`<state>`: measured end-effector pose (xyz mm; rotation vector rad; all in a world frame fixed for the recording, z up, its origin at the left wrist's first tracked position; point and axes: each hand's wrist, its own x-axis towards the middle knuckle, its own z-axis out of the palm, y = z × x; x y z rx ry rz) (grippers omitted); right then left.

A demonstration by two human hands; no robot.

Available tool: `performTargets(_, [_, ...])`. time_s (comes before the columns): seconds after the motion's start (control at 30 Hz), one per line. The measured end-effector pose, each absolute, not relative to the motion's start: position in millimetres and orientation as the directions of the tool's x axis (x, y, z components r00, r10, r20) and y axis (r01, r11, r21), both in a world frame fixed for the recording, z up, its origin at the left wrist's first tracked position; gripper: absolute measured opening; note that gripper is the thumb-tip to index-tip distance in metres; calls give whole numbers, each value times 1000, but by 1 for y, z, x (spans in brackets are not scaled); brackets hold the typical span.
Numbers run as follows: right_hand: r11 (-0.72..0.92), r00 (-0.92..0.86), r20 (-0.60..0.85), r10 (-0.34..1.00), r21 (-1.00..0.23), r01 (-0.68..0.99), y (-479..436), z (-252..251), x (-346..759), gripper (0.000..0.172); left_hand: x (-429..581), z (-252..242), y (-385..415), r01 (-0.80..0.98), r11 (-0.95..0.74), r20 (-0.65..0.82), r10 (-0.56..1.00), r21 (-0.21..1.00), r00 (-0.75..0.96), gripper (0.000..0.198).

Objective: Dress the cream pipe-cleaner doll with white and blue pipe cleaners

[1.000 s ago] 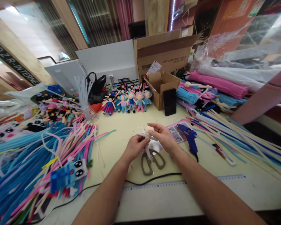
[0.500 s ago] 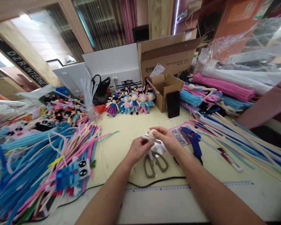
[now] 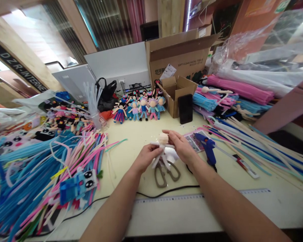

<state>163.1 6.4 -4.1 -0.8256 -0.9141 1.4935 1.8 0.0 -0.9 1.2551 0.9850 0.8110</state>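
Note:
Both hands hold a small white pipe-cleaner doll (image 3: 162, 147) with a pale round head, just above the table. My left hand (image 3: 145, 157) pinches the doll's body and legs from the left. My right hand (image 3: 182, 146) grips it near the head and arm from the right, fingers curled. Directly beneath lie grey-handled scissors (image 3: 164, 173) and a bit of white material.
A blue glue gun (image 3: 207, 148) lies right of my hands. Heaps of coloured pipe cleaners (image 3: 40, 168) fill the left, long stems (image 3: 255, 141) the right. Finished dolls (image 3: 141, 109), a black phone (image 3: 185, 108) and cardboard boxes (image 3: 178, 60) stand behind. A ruler (image 3: 192, 198) and black cable cross the front.
The doll has been turned upright between my hands, its head now on top and legs hanging down. The hands stay in the same spot above the scissors.

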Motion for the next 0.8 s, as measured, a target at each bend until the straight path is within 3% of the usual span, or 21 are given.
performTargets(0.17, [-91, -82, -65, 995, -926, -366, 9, -4, 170, 42, 1, -1, 2, -170, 267, -177, 894, 949, 412, 35])
performTargets(0.4, [-171, -142, -138, 980, -954, -248, 9, -8, 166, 40, 1, -1, 4, -248, 219, -125, 930, 944, 347, 36])
performTargets(0.53, [-154, -167, -136, 977, -983, -100, 5, -6, 157, 28, -1, -3, 7, -191, 172, -114, 953, 966, 280, 32])
performTargets(0.8, [-77, -183, -25, 983, -955, -287, 3, -11, 143, 26, 1, 4, 5, 4, 86, -85, 975, 996, 206, 44])
